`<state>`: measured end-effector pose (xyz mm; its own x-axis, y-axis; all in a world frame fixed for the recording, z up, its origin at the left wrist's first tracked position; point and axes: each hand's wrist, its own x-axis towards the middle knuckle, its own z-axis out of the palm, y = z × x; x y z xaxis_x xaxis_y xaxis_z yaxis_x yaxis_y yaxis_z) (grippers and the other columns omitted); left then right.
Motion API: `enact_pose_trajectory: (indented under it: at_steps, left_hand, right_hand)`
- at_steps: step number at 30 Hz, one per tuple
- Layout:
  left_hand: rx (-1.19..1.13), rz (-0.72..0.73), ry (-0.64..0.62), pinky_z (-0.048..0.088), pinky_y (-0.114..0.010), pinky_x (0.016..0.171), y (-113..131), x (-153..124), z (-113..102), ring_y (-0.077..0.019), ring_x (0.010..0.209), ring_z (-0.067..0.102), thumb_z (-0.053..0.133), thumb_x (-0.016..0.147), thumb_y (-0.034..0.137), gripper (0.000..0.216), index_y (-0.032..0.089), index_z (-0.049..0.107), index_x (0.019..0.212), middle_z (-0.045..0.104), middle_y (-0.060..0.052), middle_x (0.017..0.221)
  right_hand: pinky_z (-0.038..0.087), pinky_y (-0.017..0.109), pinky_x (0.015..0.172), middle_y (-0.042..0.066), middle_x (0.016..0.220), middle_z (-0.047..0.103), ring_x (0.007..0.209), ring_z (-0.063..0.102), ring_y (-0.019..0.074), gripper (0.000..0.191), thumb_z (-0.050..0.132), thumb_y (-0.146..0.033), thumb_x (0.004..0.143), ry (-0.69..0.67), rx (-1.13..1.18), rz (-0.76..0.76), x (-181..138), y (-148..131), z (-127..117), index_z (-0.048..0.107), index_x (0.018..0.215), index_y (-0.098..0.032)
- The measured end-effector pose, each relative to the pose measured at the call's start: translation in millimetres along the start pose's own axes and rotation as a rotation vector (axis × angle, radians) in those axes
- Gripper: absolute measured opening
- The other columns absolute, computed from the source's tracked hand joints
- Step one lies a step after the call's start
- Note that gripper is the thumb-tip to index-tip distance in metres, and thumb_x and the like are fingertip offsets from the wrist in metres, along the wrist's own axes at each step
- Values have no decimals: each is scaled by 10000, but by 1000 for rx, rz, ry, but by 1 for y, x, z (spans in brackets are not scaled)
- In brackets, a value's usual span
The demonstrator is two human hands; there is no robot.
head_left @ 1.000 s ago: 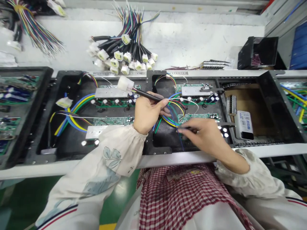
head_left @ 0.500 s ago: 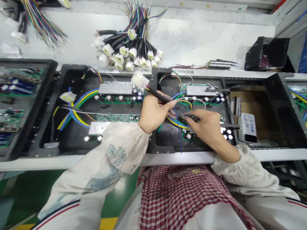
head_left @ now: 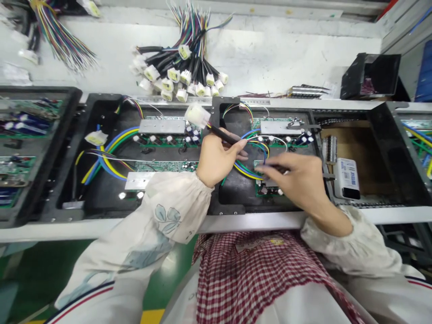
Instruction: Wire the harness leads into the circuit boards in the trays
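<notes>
My left hand (head_left: pixel 219 155) is closed around the black-sleeved wire harness (head_left: pixel 221 133). Its white plug (head_left: pixel 197 115) sticks out up and to the left, and its thin coloured wires fan out to the right. My right hand (head_left: pixel 295 177), slightly blurred, has thumb and forefinger pinched at a thin blue wire (head_left: pixel 265 155) that curves over from the harness. Something dark shows between its other fingers, too unclear to name. Beneath the fingertips lies the lower green circuit board (head_left: pixel 258 165), partly covered by this hand. The upper circuit board (head_left: pixel 281 128) with its metal plate sits behind.
Black trays (head_left: pixel 232 209) with boards and thick coloured wires line the bench. A pile of harnesses (head_left: pixel 182 74) lies on the white surface behind. To the right are a white box-shaped device (head_left: pixel 347 179), a ruled strip (head_left: pixel 329 149) and a black bin (head_left: pixel 369 76).
The blue wire hung loose over the tray's front edge; now it bends to my right fingertips. My right hand has shifted slightly right. The left hand keeps its hold.
</notes>
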<state>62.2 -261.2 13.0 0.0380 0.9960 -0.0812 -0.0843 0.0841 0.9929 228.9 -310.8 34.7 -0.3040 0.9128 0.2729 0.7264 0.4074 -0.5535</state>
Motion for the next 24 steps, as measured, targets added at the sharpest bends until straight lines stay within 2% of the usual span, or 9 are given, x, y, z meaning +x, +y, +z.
enact_pose_trajectory:
  at_steps: [1,3,7,19,21,24]
  left_hand:
    - [9,23,-12,597,-223,500,-2,0,0,-137,520,657,668,727,161,159,129,513,720,580,32,543]
    - [30,53,-36,595,-231,481,-5,0,-1,-146,506,654,665,730,166,165,136,503,715,574,31,532]
    - [59,51,-48,584,-231,446,-6,0,-3,-151,473,645,643,738,149,162,149,482,716,570,35,526]
    - [136,54,-60,569,-243,470,-9,1,-4,-155,488,644,618,760,220,161,176,467,722,593,18,557]
    - [278,118,-62,573,-265,523,-5,-3,-7,-157,532,647,592,781,236,143,180,475,721,605,3,595]
    - [792,356,-155,573,-370,698,9,-19,-9,-195,673,643,530,784,151,79,162,530,706,631,-62,715]
  right_hand:
    - [479,269,607,19,729,708,644,645,158,102,655,-289,804,62,-43,5,4,5,4,714,774,-211]
    - [473,273,599,27,717,705,642,647,169,96,659,-274,793,103,-110,-13,9,16,11,715,759,-203]
    - [471,267,598,36,713,703,637,648,170,86,671,-255,783,94,-119,-11,11,26,19,717,768,-185]
    - [455,257,590,16,703,695,627,637,156,105,652,-280,801,75,-144,-13,9,29,21,707,755,-203]
    - [447,263,578,25,690,691,616,633,163,112,651,-270,801,51,-171,-19,9,27,23,706,741,-194]
    - [446,289,572,55,709,694,634,640,194,134,645,-287,805,13,-247,-57,6,17,17,711,799,-170]
